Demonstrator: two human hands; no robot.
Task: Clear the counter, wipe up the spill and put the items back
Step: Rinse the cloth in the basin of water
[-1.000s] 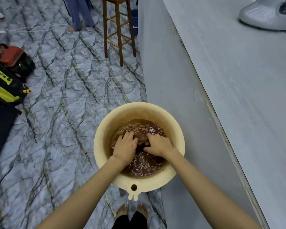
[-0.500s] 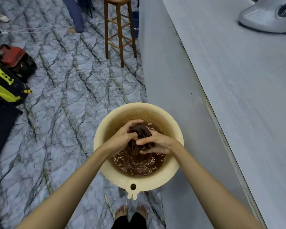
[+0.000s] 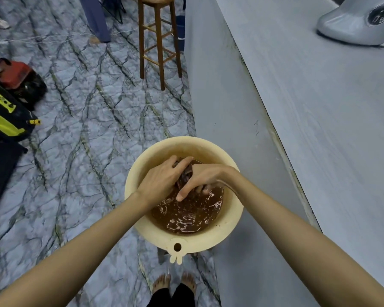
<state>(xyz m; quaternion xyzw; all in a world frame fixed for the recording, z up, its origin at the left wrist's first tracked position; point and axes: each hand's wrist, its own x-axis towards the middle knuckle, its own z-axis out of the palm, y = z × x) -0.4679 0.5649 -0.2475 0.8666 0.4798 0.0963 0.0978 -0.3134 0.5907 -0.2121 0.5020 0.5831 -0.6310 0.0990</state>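
A cream plastic basin [image 3: 231, 227] sits low beside the grey counter, part filled with brown, foamy water [image 3: 191, 216]. Both my hands are over it, just above the water. My left hand [image 3: 162, 180] and my right hand [image 3: 204, 176] are closed together around a dark wet cloth [image 3: 185, 176], which is bunched between them and mostly hidden by my fingers. The grey counter top [image 3: 319, 107] runs along the right side.
A silver appliance [image 3: 355, 25] stands at the far right of the counter. A wooden stool [image 3: 160, 41] is on the marbled floor behind the basin. A yellow and black machine [image 3: 5, 116] and a red and black bag [image 3: 20, 78] lie at the left. My bare feet [image 3: 173, 282] show below.
My hands have lifted the cloth out of the brown water and closed tighter around it above the basin. The water has settled and shows more surface.
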